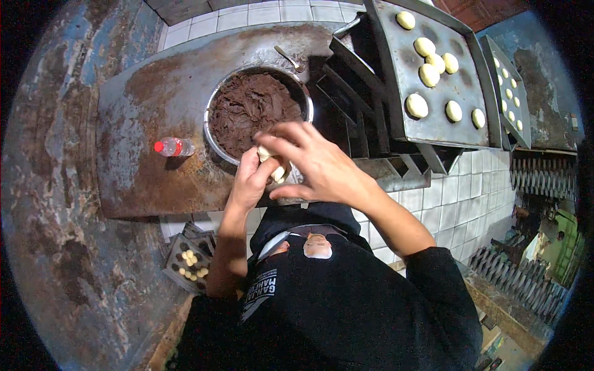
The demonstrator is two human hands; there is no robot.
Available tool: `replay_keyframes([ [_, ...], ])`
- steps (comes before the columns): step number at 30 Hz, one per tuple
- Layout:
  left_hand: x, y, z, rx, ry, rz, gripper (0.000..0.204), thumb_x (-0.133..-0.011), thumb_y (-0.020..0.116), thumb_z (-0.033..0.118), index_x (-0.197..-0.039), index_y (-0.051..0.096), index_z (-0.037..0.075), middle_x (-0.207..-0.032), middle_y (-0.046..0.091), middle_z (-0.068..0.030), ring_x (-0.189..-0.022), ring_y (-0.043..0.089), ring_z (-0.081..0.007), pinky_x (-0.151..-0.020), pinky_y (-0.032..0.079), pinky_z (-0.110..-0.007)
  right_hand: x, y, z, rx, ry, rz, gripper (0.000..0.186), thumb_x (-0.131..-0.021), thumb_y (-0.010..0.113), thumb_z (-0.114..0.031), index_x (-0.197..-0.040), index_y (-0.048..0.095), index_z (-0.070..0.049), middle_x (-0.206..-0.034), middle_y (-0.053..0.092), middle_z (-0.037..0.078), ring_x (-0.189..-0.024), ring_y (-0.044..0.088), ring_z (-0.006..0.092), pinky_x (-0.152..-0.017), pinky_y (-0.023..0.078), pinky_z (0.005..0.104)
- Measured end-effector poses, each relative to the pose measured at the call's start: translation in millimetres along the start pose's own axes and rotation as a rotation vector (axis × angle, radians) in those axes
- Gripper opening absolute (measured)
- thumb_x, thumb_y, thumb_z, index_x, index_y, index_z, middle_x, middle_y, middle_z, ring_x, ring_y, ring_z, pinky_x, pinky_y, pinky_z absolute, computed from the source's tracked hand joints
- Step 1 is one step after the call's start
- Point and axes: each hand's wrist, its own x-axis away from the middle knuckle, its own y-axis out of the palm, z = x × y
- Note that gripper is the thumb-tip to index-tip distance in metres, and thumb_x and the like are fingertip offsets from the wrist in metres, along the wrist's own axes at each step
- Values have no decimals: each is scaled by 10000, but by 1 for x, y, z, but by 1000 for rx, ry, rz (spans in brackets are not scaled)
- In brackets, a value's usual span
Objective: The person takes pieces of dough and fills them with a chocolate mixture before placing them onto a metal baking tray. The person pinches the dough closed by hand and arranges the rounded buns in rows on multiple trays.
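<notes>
My left hand (246, 182) is closed around a pale piece of dough (279, 174) at the near rim of a round metal bowl (208, 127). My right hand (325, 164) arches over the same dough from the right, its thumb and fingers apart and slightly blurred. Whether its fingertips touch the dough I cannot tell. A thick dark brown filling (247, 105), rough and scooped on top, fills much of the bowl. Behind the bowl lies a small metal spoon (287, 57). Part of the dough is hidden by my fingers.
The worn metal table (142, 99) carries a clear bottle (175, 147) with a red cap. Stacked trays (356, 93) rise at the right, topped by a tray (442, 114) of dough balls. Another such tray (513, 99) stands beyond; more dough pieces (190, 263) sit at lower left.
</notes>
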Motion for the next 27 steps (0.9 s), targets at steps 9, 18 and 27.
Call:
replay_keyframes([
  [9, 19, -8, 40, 347, -160, -221, 334, -1017, 569, 215, -1317, 522, 76, -957, 586, -5, -771, 508, -34, -603, 394, -192, -8, -11, 11, -384, 128, 140, 185, -901, 776, -130, -1058, 791, -34, -964, 722, 160, -917, 721, 318, -803, 568, 394],
  [18, 16, 21, 34, 70, 28, 24, 322, -981, 669, 191, -1240, 592, 17, -1046, 646, -19, -968, 595, -78, -844, 485, -243, -3, -21, -15, 17, -57, 78, 863, -802, 867, -455, -1504, 512, -101, -1395, 526, 210, -1242, 580, 435, -992, 555, 496],
  [27, 13, 48, 79, 130, 45, 55, 423, -956, 760, 195, -1284, 527, 63, -951, 637, -21, -626, 472, -9, -516, 355, -175, 14, -13, 17, -770, 368, 310, 260, -968, 765, -145, -1196, 749, -20, -1083, 745, 65, -901, 717, 141, -749, 596, 314],
])
